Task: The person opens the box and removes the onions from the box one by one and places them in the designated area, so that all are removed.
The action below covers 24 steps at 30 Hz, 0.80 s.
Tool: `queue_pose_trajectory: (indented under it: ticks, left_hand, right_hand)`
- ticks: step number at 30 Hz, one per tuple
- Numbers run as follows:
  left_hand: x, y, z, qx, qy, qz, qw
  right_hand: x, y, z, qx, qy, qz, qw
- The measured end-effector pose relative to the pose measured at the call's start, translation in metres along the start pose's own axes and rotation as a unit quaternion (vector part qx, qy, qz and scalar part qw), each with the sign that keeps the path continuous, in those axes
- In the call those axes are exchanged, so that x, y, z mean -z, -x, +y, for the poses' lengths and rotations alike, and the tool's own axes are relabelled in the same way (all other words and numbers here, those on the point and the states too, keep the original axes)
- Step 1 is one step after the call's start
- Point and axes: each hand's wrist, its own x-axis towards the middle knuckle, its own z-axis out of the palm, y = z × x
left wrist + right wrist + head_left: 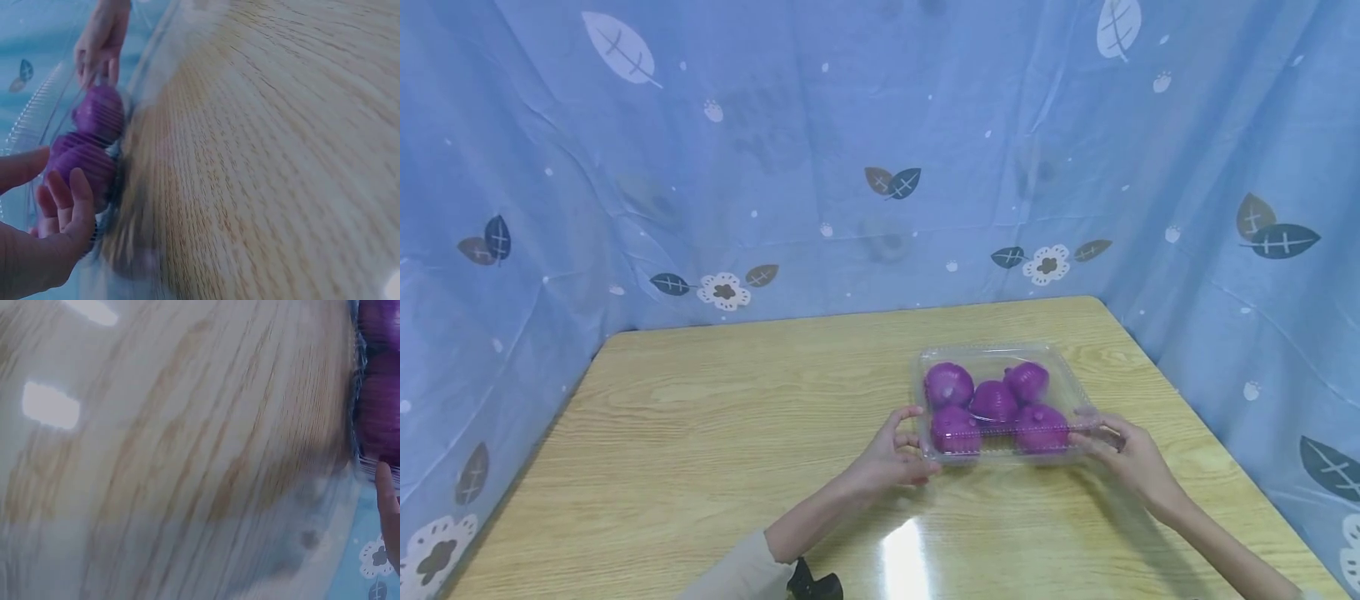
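A clear plastic container (1000,353) is at the right part of the table, with several round purple onions (994,403) inside. My left hand (891,457) grips its left end, thumb and curled fingers at the wall. At the right front corner, my right hand (1123,467) holds the container between thumb and fingers. In the left wrist view, the left hand (53,219) is near and the right hand (105,40) is at the far end. Only a finger (389,506) of the right hand shows in the right wrist view. Whether the container touches the table is hard to tell.
The wooden table (722,417) reaches back to a blue curtain (805,125) with leaf and flower prints, which also hangs at both sides. A small black object (815,583) is at the bottom edge, near the left sleeve. Bright reflections lie on the tabletop.
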Motion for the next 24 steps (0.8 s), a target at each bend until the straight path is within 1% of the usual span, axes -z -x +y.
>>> queue_pose_trajectory:
  ticks: [3,5,7,9,12,14,16,18,24]
  left_hand:
    - [0.001,0.0,-0.001,-0.004,0.002,-0.003,1.0]
    - [0.002,0.0,-0.002,-0.005,0.004,-0.006,1.0]
    - [0.002,0.0,-0.002,-0.004,0.008,-0.008,0.9999]
    - [0.002,0.0,-0.003,-0.001,0.014,-0.006,0.9999]
    - [0.002,0.0,-0.004,0.0,0.024,0.003,0.9997]
    - [0.002,0.0,-0.005,0.0,0.027,0.011,0.9996]
    - [0.001,0.0,-0.007,-0.003,0.029,0.022,0.9993]
    - [0.0,0.0,-0.009,-0.004,0.03,0.033,0.999]
    - [-0.003,-0.001,-0.012,-0.001,0.041,0.073,0.9965]
  right_hand:
    - [0.001,0.001,-0.001,0.013,-0.032,0.008,0.9994]
    - [0.002,0.0,-0.001,0.027,-0.04,0.011,0.9988]
    - [0.002,0.0,0.0,0.052,-0.042,0.012,0.9977]
    - [0.003,-0.001,0.003,0.089,-0.06,0.009,0.9942]
    - [0.003,-0.002,0.007,0.131,-0.078,0.004,0.9883]
    - [0.002,-0.003,0.009,0.15,-0.09,0.004,0.9847]
    - [0.001,-0.003,0.011,0.154,-0.089,0.009,0.9841]
    - [0.001,-0.002,0.011,0.148,-0.088,0.016,0.9849]
    - [0.002,-0.001,0.011,0.094,-0.043,0.038,0.9939]
